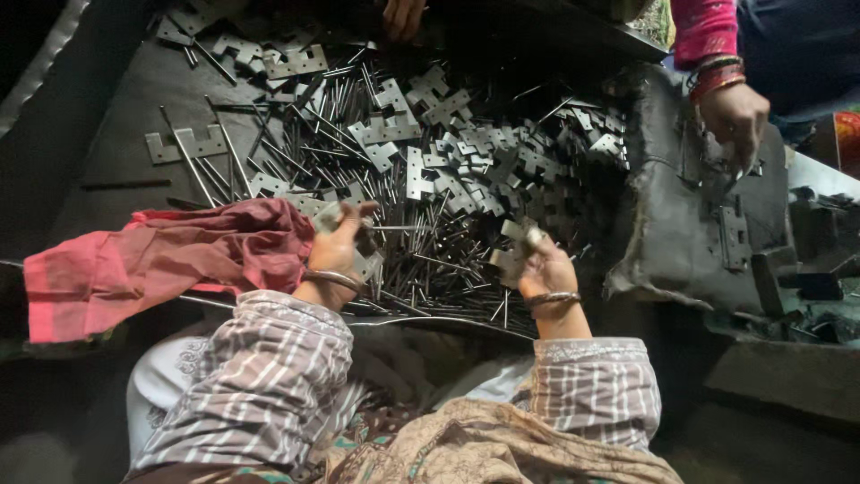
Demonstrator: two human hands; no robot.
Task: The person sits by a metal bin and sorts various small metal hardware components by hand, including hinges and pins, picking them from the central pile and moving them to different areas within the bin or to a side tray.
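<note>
Hinge leaves and pins (430, 170) make up the largest thing in view: a wide heap of grey stamped metal plates with notched knuckle edges, mixed with long thin steel rods, spread over a dark tray (107, 152) that fills the upper middle of the head view. The plates are flat, dull silver and roughly rectangular; the rods lie crisscrossed in every direction, thickest near the front edge of the tray. No package, label or sign can be made out anywhere around the heap.

Next in size, a red-pink cloth (152, 260) lies crumpled along the tray's front left edge, just beside the person's left wrist. At the right, a dark sacking-like sheet (681, 224) drapes over a ledge, with one assembled hinge (735, 235) lying on it.

The person's checked sleeves come up from the bottom of the frame, a metal bangle on each wrist. The left hand (345, 246) is at the near edge of the heap, fingers curled and pinched around a hinge leaf (365, 260), with a pin sticking out to the right of it. The right hand (542, 264) is also at the heap's front edge, thumb and fingers pressed together on a second hinge leaf (512, 255).

Another person's hand (736, 116), with red bangles and a pink sleeve, hangs over the sheet at upper right, fingers loosely bent downward. A further hand (403, 16) shows partly at the top edge.
</note>
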